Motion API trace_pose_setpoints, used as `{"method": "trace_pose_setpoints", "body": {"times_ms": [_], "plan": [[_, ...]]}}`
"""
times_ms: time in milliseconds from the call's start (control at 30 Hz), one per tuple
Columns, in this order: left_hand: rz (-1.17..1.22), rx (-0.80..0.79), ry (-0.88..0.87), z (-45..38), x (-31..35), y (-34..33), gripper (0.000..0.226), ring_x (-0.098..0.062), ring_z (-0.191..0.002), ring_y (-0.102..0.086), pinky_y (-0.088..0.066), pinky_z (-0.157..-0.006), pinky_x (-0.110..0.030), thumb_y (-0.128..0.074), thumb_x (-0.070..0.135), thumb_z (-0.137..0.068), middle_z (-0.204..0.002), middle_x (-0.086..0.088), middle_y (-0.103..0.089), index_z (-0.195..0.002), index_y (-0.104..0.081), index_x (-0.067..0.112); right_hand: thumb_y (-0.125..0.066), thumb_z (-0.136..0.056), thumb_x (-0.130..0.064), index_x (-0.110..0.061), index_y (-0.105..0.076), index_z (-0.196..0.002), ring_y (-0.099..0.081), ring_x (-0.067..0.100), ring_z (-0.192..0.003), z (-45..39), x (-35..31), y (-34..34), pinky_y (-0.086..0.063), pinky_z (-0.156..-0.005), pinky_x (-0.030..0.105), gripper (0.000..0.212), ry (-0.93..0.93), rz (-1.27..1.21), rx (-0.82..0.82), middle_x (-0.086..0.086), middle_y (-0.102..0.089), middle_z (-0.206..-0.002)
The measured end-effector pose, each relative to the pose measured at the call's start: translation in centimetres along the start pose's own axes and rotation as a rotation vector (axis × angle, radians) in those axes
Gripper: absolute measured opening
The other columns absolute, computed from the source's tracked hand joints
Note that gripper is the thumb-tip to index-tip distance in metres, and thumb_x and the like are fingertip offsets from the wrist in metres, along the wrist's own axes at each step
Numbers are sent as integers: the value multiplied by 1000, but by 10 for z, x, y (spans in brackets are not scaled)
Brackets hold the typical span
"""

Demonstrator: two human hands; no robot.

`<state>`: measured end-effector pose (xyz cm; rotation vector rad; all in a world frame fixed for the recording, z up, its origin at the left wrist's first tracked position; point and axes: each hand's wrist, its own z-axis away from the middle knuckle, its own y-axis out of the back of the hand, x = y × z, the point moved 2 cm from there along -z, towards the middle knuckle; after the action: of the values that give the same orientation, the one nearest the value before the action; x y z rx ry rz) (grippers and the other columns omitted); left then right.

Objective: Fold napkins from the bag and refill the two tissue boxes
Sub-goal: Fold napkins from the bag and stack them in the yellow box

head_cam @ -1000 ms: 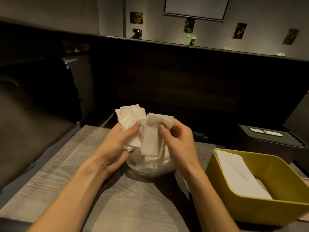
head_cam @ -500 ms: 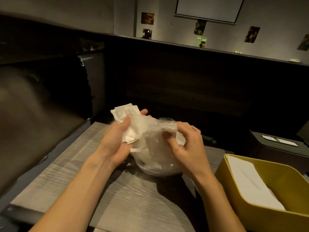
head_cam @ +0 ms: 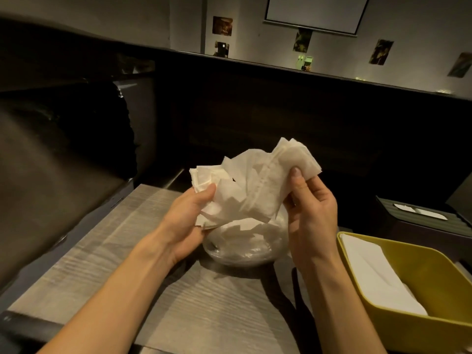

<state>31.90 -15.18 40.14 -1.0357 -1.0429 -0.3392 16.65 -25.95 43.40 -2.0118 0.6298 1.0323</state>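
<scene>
A bunch of white napkins (head_cam: 245,190) is held up between both hands over a clear plastic bag (head_cam: 242,246) that lies on the table and holds more napkins. My left hand (head_cam: 189,215) grips the bunch's left end, thumb on top. My right hand (head_cam: 309,208) pinches a folded stack at the upper right end. At the right stands an open yellow tissue box (head_cam: 434,325) with white napkins lying inside. Behind it sits a dark ribbed tissue box (head_cam: 419,226) with a white napkin showing through its top slot.
The grey wood-grain table (head_cam: 132,264) has a near edge at the bottom left. A dark padded bench (head_cam: 51,180) runs along the left, and a dark partition wall (head_cam: 281,111) rises behind the table.
My right hand has risen out of the bag with a fresh stack of napkins, up and to the right. The left hand still holds its napkins, and the bunch now spreads between both hands.
</scene>
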Motion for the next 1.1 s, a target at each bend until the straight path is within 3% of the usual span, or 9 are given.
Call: {"method": "trace_pose_setpoints", "body": {"times_ms": [67, 200, 300, 433, 600, 767, 933, 1000, 1100], "plan": [[31, -16, 26, -1, 1, 2, 33, -31, -112, -72, -61, -90, -47, -50, 24, -107, -124, -14, -73, -137, -60, 15, -65, -95, -24, -19, -72, -120, -71, 20, -115, 0, 3, 0, -59, -93, 37, 27, -18, 111, -29, 1, -77, -116], [47, -88, 81, -2, -2, 1, 40, -35, -126, -64, -46, -111, -55, -51, 26, -107, -135, -17, -67, -144, -55, 11, -63, -102, -18, -23, -72, -121, -71, 6, -110, 3, 11, -6, -58, -87, 21, 22, -20, 359, -131, -10, -77, -112], [58, -80, 115, -3, -4, 0, 43, -34, -125, -65, -43, -114, -52, -45, 33, -108, -133, -17, -68, -142, -58, 9, -63, -102, -19, -22, -71, -124, -71, 9, -112, 3, 12, -7, -59, -90, 26, 24, -66, 335, -161, -7, -77, -116], [201, -146, 138, 4, 3, -3, 51, -34, -129, -62, -43, -115, -49, -52, 43, -103, -136, -18, -66, -139, -61, 8, -61, -101, -23, -27, -72, -118, -74, 15, -108, -2, 3, 1, -60, -81, 27, 21, -119, -20, 56, -2, -77, -113], [151, -23, 3, -1, -2, -3, 55, -35, -109, -73, -63, -86, -47, -70, 0, -82, -118, -19, -74, -136, -58, 7, -61, -103, -34, -36, -70, -115, -73, 6, -101, 1, 2, 10, -62, -82, 31, 15, 31, 261, 255, -14, -76, -104], [207, -46, 0, -2, -3, -3, 37, -33, -109, -73, -55, -97, -47, -56, 7, -94, -121, -20, -73, -129, -65, 4, -64, -102, -34, -28, -71, -115, -74, 15, -98, 0, 8, 12, -63, -76, 31, 17, -153, 192, 258, -4, -76, -105], [206, -115, -58, -5, -3, 3, 47, -34, -125, -64, -52, -105, -48, -56, 6, -91, -135, -18, -67, -137, -65, 12, -61, -103, -29, -12, -64, -134, -75, 20, -104, 0, 8, 8, -61, -79, 32, 36, -295, -131, 53, 7, -76, -116], [189, -71, -90, -7, -7, 3, 55, -35, -119, -68, -59, -95, -49, -65, 4, -87, -133, -20, -67, -141, -58, 12, -60, -103, -24, -12, -65, -128, -74, 24, -100, 4, 9, 0, -63, -78, 38, 29, -221, 24, -84, 7, -75, -112], [125, -25, -116, -4, -9, -2, 63, -25, -90, -76, -63, -70, -38, -83, 18, -70, -109, -14, -74, -129, -61, 13, -61, -103, -21, -18, -69, -120, -71, 29, -108, 12, 18, -13, -60, -93, 51, 19, -179, 269, -258, 6, -74, -115]]}}
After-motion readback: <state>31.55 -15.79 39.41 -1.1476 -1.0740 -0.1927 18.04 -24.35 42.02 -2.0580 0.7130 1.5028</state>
